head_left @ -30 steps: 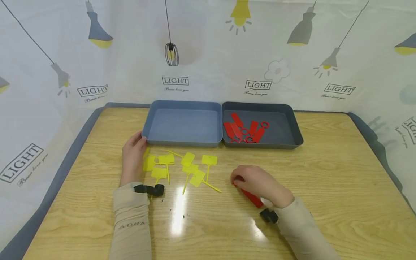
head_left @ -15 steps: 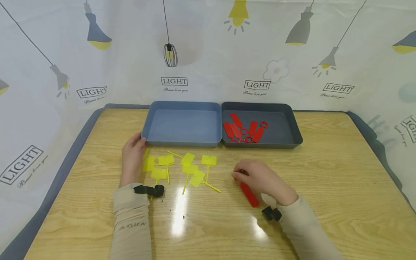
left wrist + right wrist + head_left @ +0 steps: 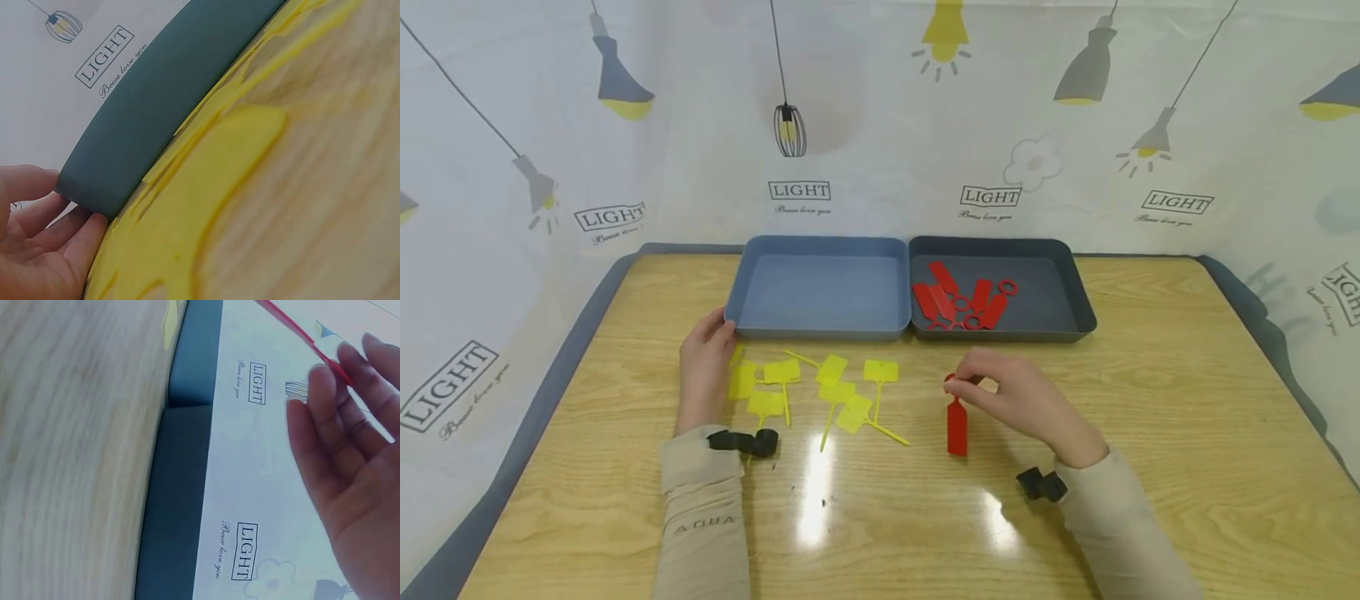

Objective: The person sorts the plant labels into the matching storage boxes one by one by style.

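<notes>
My right hand [image 3: 1026, 396] pinches the ring end of a red plastic tag [image 3: 957, 429], whose flat plate hangs down over the table. In the right wrist view, the tag [image 3: 287, 322] appears as a thin red strip between thumb and fingertips. My left hand [image 3: 702, 367] holds the front left corner of the blue tray [image 3: 827, 333], thumb and fingers on its walls. Several red tags [image 3: 995, 312] with rings lie in the left part of the dark grey tray [image 3: 1052, 333]. Yellow plastic tags [image 3: 881, 371] with thin stems are spread before the blue tray.
Both trays stand side by side at the back of the wooden table [image 3: 880, 517]. Behind them hangs a white cloth [image 3: 895, 142] printed with lamps. Some yellow tags overlap, and a few lie close to the left wrist. Small dark specks dot the tabletop.
My right hand has lifted the red tag and moved slightly away from me and right; the tag has swung from slanting to hanging straight. The left hand stays at the blue tray's corner.
</notes>
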### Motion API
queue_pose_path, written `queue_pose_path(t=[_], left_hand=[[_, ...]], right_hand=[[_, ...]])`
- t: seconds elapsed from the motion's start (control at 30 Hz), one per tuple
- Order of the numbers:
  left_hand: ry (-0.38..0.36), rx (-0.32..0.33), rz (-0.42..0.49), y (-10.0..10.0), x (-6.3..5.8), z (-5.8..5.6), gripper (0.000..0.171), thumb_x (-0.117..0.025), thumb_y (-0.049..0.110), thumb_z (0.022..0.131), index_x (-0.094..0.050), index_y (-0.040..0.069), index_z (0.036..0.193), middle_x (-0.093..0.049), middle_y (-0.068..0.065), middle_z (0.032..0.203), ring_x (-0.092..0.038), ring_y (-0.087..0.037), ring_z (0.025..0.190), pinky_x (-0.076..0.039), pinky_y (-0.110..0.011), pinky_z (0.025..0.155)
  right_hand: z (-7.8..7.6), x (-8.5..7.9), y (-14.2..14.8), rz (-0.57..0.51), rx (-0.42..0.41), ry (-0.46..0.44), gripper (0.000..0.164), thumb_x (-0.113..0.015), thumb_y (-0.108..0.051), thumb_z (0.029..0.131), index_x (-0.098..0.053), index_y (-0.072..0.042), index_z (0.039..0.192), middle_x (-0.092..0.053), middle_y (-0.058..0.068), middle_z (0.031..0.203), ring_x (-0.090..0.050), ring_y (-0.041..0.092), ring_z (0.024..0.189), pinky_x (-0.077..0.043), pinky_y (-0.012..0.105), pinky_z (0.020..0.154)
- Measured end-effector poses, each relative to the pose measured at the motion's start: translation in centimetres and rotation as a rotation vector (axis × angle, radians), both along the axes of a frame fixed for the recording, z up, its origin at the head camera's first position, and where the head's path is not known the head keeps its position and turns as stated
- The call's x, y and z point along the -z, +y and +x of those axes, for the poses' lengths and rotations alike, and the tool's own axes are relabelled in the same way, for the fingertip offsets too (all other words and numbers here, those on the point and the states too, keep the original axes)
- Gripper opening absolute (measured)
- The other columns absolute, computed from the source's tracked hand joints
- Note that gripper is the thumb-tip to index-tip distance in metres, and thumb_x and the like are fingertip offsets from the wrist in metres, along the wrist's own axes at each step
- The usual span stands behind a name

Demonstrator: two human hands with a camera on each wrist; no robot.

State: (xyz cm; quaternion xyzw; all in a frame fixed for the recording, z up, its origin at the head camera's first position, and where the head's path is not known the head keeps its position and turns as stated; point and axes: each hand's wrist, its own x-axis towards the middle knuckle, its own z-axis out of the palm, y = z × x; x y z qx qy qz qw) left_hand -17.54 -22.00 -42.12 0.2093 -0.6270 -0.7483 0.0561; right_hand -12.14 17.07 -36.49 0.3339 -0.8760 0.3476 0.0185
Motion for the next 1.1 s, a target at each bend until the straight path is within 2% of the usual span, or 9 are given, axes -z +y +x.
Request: queue_pose_path(t=[0.13,0.23,0.33,0.5,0.73,0.93,1.1], left_hand=[[0.002,-0.001,0.001,-0.1,0.1,0.0,0.043,-0.05,0.016,0.092,-0.041,0.011,0.134,-0.036,-0.008,0.138,-0.037,-0.014,0.123,-0.033,-0.025,0.1],[0.004,0.005,-0.009,-0.2,0.3,0.0,0.044,-0.05,0.017,0.092,-0.04,0.01,0.134,-0.036,-0.008,0.138,-0.037,-0.014,0.123,-0.033,-0.024,0.099],[0.005,0.006,-0.006,-0.2,0.4,0.1,0.045,-0.05,0.017,0.092,-0.04,0.01,0.134,-0.035,-0.008,0.138,-0.036,-0.014,0.123,-0.033,-0.024,0.099],[0.004,0.006,-0.008,-0.2,0.4,0.1,0.044,-0.05,0.016,0.092,-0.041,0.01,0.134,-0.036,-0.008,0.138,-0.036,-0.013,0.123,-0.033,-0.024,0.099],[0.013,0.003,-0.003,-0.1,0.3,0.0,0.043,-0.05,0.016,0.092,-0.042,0.01,0.134,-0.036,-0.008,0.138,-0.037,-0.014,0.123,-0.033,-0.024,0.099],[0.003,-0.001,0.008,-0.1,0.4,0.0,0.043,-0.05,0.016,0.092,-0.042,0.011,0.134,-0.036,-0.008,0.138,-0.036,-0.014,0.123,-0.032,-0.025,0.1],[0.002,-0.008,0.018,-0.1,0.5,-0.2,0.043,-0.051,0.016,0.092,-0.041,0.01,0.134,-0.036,-0.008,0.138,-0.036,-0.014,0.123,-0.032,-0.025,0.1]], right_hand=[[-0.2,-0.3,0.2,-0.037,-0.011,0.045,0.005,-0.065,-0.025,0.082,-0.061,-0.026,0.079,-0.052,-0.019,0.074,-0.047,0.001,0.066,-0.041,0.019,0.057],[-0.4,-0.4,0.5,-0.054,0.022,0.039,0.005,-0.065,-0.024,0.082,-0.062,-0.025,0.079,-0.053,-0.017,0.073,-0.05,0.0,0.066,-0.045,0.019,0.059],[-0.6,-0.5,1.0,-0.069,0.094,-0.004,0.006,-0.063,-0.027,0.084,-0.064,-0.024,0.079,-0.056,-0.015,0.073,-0.054,0.002,0.066,-0.049,0.021,0.062],[-0.9,-0.7,2.1,-0.132,0.222,-0.118,0.012,-0.059,-0.035,0.085,-0.065,-0.025,0.08,-0.06,-0.011,0.073,-0.057,0.007,0.066,-0.048,0.024,0.061],[-1.2,-1.3,3.7,-0.219,0.37,-0.257,0.022,-0.054,-0.041,0.086,-0.067,-0.022,0.084,-0.064,-0.007,0.08,-0.057,0.009,0.077,-0.047,0.027,0.067],[-0.9,-2.5,4.3,-0.343,0.43,-0.307,0.028,-0.052,-0.033,0.09,-0.067,-0.01,0.092,-0.066,0.006,0.089,-0.06,0.017,0.082,-0.049,0.025,0.076],[-1.5,-1.8,5.5,-0.422,0.474,-0.334,0.032,-0.052,-0.035,0.089,-0.066,-0.008,0.099,-0.066,0.006,0.093,-0.061,0.018,0.083,-0.048,0.024,0.08]])
